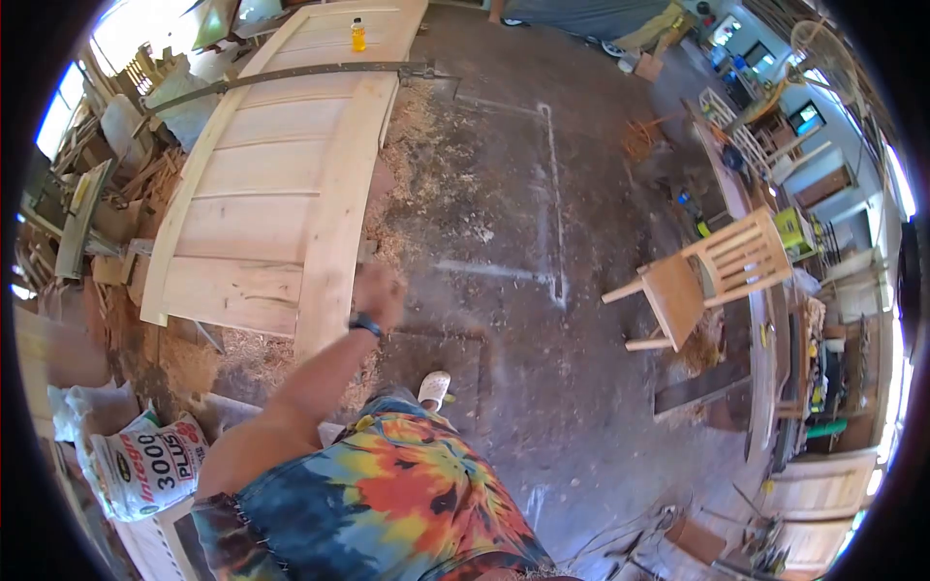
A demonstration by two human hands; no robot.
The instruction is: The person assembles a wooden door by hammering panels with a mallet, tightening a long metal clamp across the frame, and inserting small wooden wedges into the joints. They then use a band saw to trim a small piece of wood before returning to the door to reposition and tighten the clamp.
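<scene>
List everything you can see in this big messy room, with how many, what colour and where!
Door-like panel: one, pale wood, upper left
Long bar: one, dark, across the panel
Bottle: one, yellow, panel's far end
Wood shavings: lots, tan, on the floor
Scrap wood: many, brown, far left
Printed bag: one, mostly white, lower left
Chair: one, light brown, right
Fan: one, greyish, upper right
Box: one, brown, lower right
Small clutter: too many to count, mixed colours, right side
Shirt: one, rainbow tie-dye, bottom
Shoe: one, white, above the shirt
Wristband: one, dark, left wrist
Left hand: one, blurry, by the panel's edge
</scene>
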